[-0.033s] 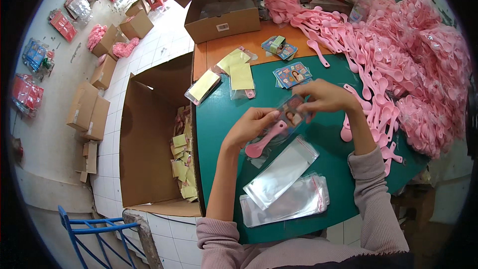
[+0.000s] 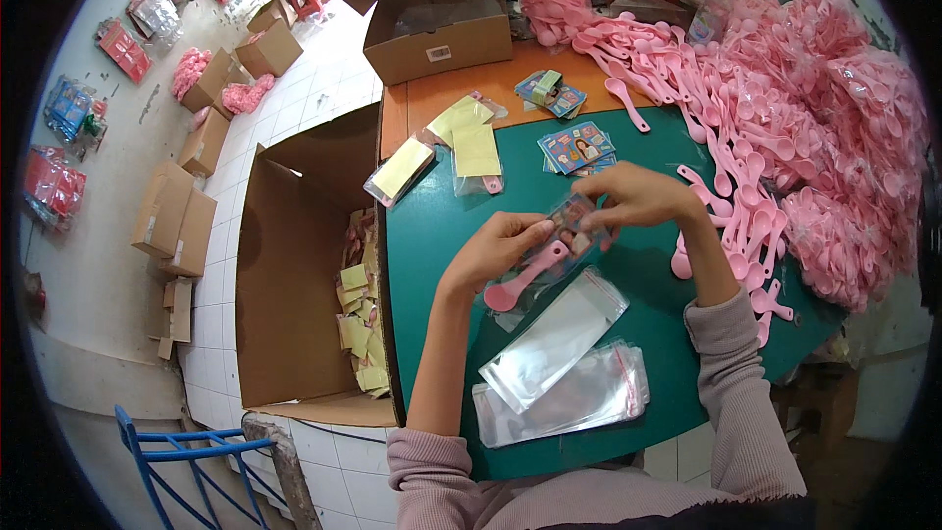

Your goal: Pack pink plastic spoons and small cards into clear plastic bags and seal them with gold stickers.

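Observation:
My left hand [image 2: 496,250] pinches a clear plastic bag [image 2: 508,318] over the green table. Inside the bag lies a pink spoon [image 2: 526,280], its bowl toward the lower left. A colourful printed card [image 2: 571,219] sits at the upper end of the bag, above the spoon's handle. My right hand [image 2: 643,201] closes its fingers on the card's upper right end; its fingertips are partly hidden. Just below are stacks of flat clear bags [image 2: 554,339]. A pile of similar cards [image 2: 577,145] lies beyond my right hand.
Filled bags with yellow backs [image 2: 476,150] lie at the far left of the table. A large cardboard box [image 2: 309,285] with packed pieces stands against its left edge. Loose pink spoons [image 2: 756,206] and bulging bags of spoons [image 2: 863,118] cover the right side. An open carton [image 2: 442,39] stands behind.
My right hand has shifted slightly down and left with the card, which is tilted a little differently. My left hand stays nearly in place.

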A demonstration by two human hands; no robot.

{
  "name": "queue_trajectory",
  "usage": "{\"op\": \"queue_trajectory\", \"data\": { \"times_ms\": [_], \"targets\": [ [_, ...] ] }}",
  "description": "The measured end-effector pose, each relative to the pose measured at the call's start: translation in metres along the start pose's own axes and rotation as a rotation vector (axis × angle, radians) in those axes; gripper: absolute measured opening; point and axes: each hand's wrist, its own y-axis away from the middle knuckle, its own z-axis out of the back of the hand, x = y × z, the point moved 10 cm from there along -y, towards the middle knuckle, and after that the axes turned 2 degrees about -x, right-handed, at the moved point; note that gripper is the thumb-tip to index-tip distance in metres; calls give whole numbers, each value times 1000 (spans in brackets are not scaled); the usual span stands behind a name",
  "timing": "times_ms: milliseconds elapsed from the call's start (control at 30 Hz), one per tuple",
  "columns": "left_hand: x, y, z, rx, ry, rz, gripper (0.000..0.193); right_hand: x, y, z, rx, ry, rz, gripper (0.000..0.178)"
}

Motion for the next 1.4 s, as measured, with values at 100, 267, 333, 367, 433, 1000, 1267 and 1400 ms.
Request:
{"op": "queue_trajectory", "data": {
  "times_ms": [100,267,333,367,433,1000,1267,1400],
  "targets": [
    [-7,-1,-15,75,-81,-47,36,-4,-6,-29,168,136,-11,21],
    [-21,-1,-3,-184,-335,-89,52,1,-7,-18,66,296,342,26],
    [-9,2,5,-205,-439,14,60,4,-10,-14,73,221,178,24],
    [-5,-1,9,-211,-506,-71,60,-6,-12,-12,74,148,5,22],
    [-15,1,12,-203,-569,-166,59,-9,-11,3,-66,11,30,22],
    [17,0,24,-217,104,-114,57,-22,-1,47,-453,21,48,17],
    [32,33,-12,-190,577,64,51,20,9,-17,-263,226,282,35],
    [33,34,-26,-103,509,96,50,19,11,-46,-214,447,293,23]
  ]
}}
